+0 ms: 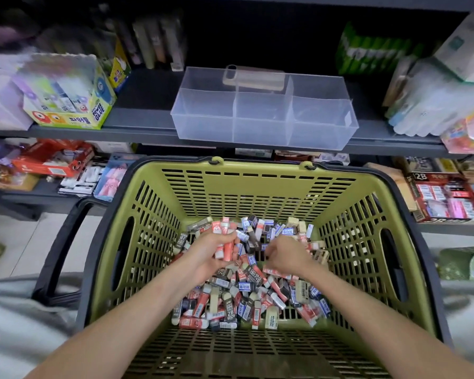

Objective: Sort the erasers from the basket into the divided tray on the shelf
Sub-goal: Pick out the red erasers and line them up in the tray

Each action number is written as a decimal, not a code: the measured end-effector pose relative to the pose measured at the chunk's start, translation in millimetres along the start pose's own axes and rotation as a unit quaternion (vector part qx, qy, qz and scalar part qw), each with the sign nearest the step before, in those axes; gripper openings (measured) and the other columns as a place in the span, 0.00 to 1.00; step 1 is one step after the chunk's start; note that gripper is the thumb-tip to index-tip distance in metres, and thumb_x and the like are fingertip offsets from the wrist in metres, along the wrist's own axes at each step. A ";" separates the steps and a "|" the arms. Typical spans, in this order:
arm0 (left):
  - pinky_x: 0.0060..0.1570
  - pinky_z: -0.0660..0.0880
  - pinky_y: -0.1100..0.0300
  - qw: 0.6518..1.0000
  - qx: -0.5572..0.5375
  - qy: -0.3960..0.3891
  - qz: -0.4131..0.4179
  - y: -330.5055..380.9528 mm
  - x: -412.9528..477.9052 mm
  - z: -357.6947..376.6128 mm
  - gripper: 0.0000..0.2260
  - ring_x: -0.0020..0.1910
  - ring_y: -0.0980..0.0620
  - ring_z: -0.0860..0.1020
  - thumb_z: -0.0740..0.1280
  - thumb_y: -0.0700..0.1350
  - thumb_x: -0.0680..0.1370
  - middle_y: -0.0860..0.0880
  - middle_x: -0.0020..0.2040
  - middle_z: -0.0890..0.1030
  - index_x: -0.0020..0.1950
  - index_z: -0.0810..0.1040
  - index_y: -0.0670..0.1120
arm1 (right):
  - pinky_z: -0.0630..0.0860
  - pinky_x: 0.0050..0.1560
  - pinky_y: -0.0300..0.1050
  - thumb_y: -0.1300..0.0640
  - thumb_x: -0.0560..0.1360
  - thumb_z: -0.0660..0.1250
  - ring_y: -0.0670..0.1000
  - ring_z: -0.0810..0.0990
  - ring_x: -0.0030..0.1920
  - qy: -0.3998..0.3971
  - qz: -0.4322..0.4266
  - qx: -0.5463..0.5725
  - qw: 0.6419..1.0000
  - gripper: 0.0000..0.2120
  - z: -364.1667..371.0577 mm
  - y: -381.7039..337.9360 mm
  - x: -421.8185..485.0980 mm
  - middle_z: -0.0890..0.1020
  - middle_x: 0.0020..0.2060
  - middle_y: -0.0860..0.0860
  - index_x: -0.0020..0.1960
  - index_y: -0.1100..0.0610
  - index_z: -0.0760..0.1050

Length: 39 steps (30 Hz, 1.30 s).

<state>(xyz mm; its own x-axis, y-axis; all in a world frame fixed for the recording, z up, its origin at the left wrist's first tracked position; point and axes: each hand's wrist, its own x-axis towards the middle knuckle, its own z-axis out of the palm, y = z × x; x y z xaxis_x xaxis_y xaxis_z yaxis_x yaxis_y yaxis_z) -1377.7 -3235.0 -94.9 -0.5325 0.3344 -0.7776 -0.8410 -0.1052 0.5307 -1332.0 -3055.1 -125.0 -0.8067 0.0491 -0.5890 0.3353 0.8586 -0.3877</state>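
A dark grey metal shelf (137, 127) spans the upper view, cut off at both ends, and the stock on it is mostly smeared by blur: only a yellow-green cardboard glue box (71, 105) toward its left end can be read. Below it, on pale floor tiles (17, 242), stands an olive-green slotted plastic basket (257, 187) with a black rim and handles, its near wall running out of the bottom of the frame. A clear plastic divided tray (208, 129) sits at the middle of the shelf's front edge, directly above the basket's far wall. A flat beige object (253, 77) shows through its back wall, too hazy to identify. A loose heap of sleeved rectangular erasers (244, 302) in red, blue, black and cream covers the middle of the basket's floor, from its far wall toward the near one. The left hand (211, 255) is over the heap's far part, fingers wrapped round a bunch of red-and-white erasers (225, 246). The right hand (288, 255), just beside it, curls knuckles-up into the heap. Its fingertips are hidden, so whether it holds anything cannot be told.
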 end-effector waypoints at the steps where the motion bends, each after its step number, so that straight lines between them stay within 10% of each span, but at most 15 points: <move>1: 0.39 0.78 0.56 1.000 0.007 -0.005 -0.009 0.7 0.2 -1.8 0.17 0.39 0.49 0.77 0.68 0.35 0.72 0.43 0.45 0.79 0.61 0.73 0.40 | 0.78 0.42 0.40 0.62 0.72 0.68 0.50 0.81 0.45 -0.008 -0.006 -0.081 0.997 0.09 14.3 4.9 1.7 0.82 0.48 0.51 0.52 0.58 0.79; 5: 0.44 0.80 0.56 0.998 0.037 -0.012 -0.041 1.5 1.3 -7.8 0.22 0.45 0.48 0.77 0.72 0.34 0.67 0.41 0.53 0.78 0.59 0.73 0.40 | 0.78 0.40 0.43 0.70 0.70 0.62 0.52 0.80 0.44 -0.008 -0.055 -0.215 0.975 0.12 43.7 14.2 6.1 0.81 0.46 0.53 0.49 0.60 0.78; 12: 0.41 0.74 0.56 0.998 0.007 0.043 -0.046 0.9 5.2 -18.0 0.21 0.41 0.50 0.74 0.75 0.41 0.66 0.44 0.47 0.77 0.56 0.74 0.40 | 0.74 0.29 0.38 0.61 0.73 0.70 0.46 0.76 0.25 -0.033 0.015 0.199 0.979 0.07 25.2 20.5 5.0 0.80 0.31 0.53 0.46 0.64 0.77; 17: 0.40 0.75 0.56 0.998 0.001 0.030 -0.052 1.8 5.6 -20.8 0.22 0.39 0.49 0.76 0.74 0.40 0.65 0.45 0.43 0.79 0.57 0.75 0.39 | 0.71 0.31 0.41 0.53 0.76 0.67 0.42 0.69 0.21 -0.097 0.012 0.120 0.988 0.13 40.8 10.9 0.0 0.70 0.26 0.48 0.37 0.55 0.68; 22: 0.42 0.75 0.55 0.998 0.033 0.035 -0.041 0.5 5.0 -18.1 0.21 0.44 0.48 0.76 0.75 0.40 0.65 0.44 0.48 0.78 0.55 0.76 0.41 | 0.74 0.57 0.47 0.51 0.74 0.69 0.51 0.81 0.53 -0.110 0.004 0.104 0.988 0.24 37.5 3.4 -6.5 0.80 0.55 0.58 0.63 0.63 0.71; 27: 0.45 0.75 0.55 0.998 0.049 -0.005 -0.034 3.1 3.6 -15.2 0.23 0.46 0.48 0.76 0.75 0.47 0.64 0.43 0.50 0.78 0.56 0.74 0.40 | 0.70 0.24 0.33 0.54 0.73 0.69 0.40 0.71 0.20 -0.050 -0.021 0.342 0.938 0.07 -7.0 -12.7 -13.7 0.79 0.25 0.47 0.40 0.57 0.76; 32: 0.42 0.78 0.54 0.989 0.070 -0.122 -0.034 7.8 2.8 -11.8 0.20 0.41 0.46 0.82 0.70 0.56 0.69 0.42 0.44 0.84 0.50 0.82 0.42 | 0.76 0.32 0.38 0.59 0.70 0.73 0.47 0.77 0.30 -0.096 -0.069 0.433 0.894 0.07 -25.4 -54.8 -19.7 0.81 0.36 0.54 0.46 0.61 0.78; 39: 0.26 0.74 0.64 0.998 0.024 -0.052 -0.030 22.2 -5.2 -13.8 0.15 0.29 0.53 0.76 0.75 0.38 0.63 0.46 0.34 0.81 0.48 0.78 0.39 | 0.80 0.48 0.42 0.71 0.71 0.67 0.53 0.84 0.47 -0.110 -0.056 0.550 0.826 0.20 -28.7 -45.9 -12.5 0.83 0.48 0.57 0.62 0.62 0.72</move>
<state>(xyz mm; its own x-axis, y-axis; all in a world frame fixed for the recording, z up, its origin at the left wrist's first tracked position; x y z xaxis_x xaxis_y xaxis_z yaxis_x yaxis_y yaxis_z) -1394.9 -3252.0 -83.8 -0.4672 0.4346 -0.7700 -0.8639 -0.0389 0.5021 -1351.3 -3080.4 -79.4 -0.7951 -0.1966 -0.5737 0.6016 -0.1365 -0.7870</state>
